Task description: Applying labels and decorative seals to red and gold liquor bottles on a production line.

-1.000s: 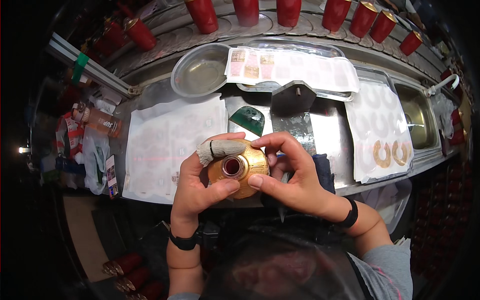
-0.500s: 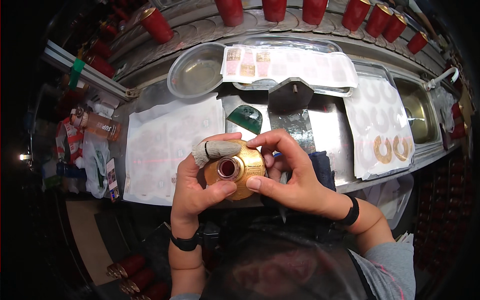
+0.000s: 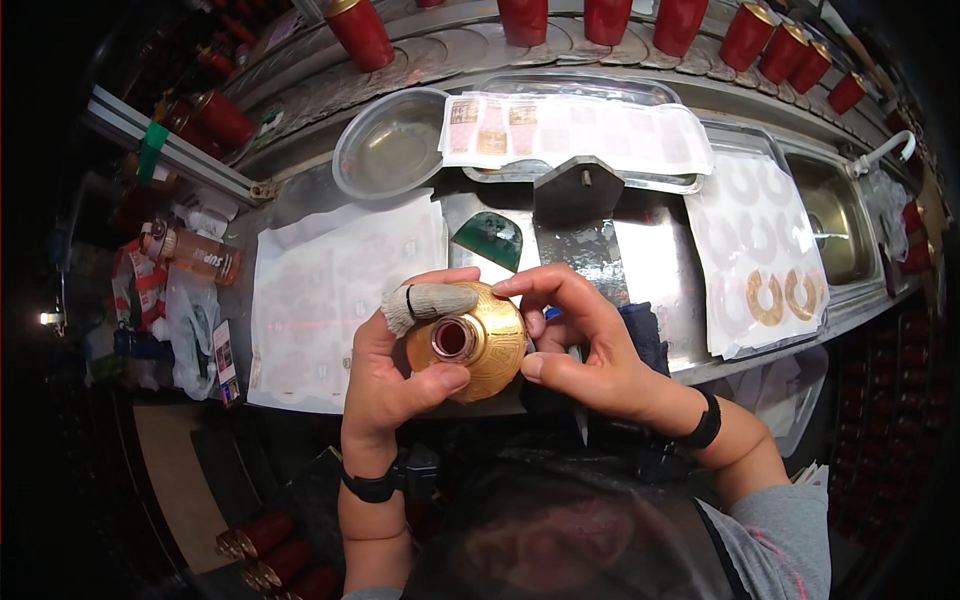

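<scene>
A round bottle with a gold patterned shoulder and a dark red neck is between my hands, its mouth tilted toward me. My left hand grips its left side, thumb by the neck. A grey cloth finger cover with a black band is on one finger of that hand, lying across the gold. On the bottle's right side, my right hand touches the gold with its index fingertip, the thumb at the edge. Its curled fingers hold a thin pointed metal tool, whose tip sticks out below the hand.
Decal sheets cover the left worktop; a sheet with gold horseshoe shapes lies right, near a sink. Ahead are a water bowl, a green scraper and a dark block with a peg. Red cups stand on a conveyor behind.
My right thumb has slid from the bottle's gold front to its right edge. The pointed tool's tip shows further out below. Red cups on the conveyor have shifted right.
</scene>
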A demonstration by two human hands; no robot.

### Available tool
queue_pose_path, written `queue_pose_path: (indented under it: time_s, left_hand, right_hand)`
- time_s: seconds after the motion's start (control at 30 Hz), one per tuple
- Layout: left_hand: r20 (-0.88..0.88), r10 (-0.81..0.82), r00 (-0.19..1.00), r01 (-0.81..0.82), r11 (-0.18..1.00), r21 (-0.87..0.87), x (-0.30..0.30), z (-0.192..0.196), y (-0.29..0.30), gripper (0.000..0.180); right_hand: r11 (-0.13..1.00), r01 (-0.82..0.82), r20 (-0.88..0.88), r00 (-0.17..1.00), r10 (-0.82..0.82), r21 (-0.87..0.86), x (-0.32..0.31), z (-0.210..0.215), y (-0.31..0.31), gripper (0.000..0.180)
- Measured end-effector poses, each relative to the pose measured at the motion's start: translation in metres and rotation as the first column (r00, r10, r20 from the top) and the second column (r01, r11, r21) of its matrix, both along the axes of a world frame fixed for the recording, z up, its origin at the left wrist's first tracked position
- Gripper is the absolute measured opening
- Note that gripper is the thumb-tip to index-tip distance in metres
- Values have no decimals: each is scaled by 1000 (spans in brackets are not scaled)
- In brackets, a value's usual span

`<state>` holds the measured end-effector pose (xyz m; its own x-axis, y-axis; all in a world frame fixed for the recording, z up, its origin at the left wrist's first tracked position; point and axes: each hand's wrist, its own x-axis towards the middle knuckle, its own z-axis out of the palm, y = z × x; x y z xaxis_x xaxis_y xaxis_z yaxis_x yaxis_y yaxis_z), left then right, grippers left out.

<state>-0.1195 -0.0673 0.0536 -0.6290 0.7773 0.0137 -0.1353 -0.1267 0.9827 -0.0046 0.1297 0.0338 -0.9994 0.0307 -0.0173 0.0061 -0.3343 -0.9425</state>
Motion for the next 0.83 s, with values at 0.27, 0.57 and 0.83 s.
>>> queue_pose_path:
  time_s: [0.27,0.57,0.83]
  left_hand:
    - [16,14,1000,-13,1000,-23,-1,0,0,56]
    - [16,11,1000,-10,1000,-8,0,0,-1,53]
    - [-57,-6,998,5,1000,-17,2,-4,-4,64]
  right_hand:
    - [991,125,-19,992,-126,-54,1,-4,-9,49]
    - [908,338,-291,920,-264,245,-4,5,-19,18]
    - [967,250,-122,962,-243,49,1,9,-20,12]
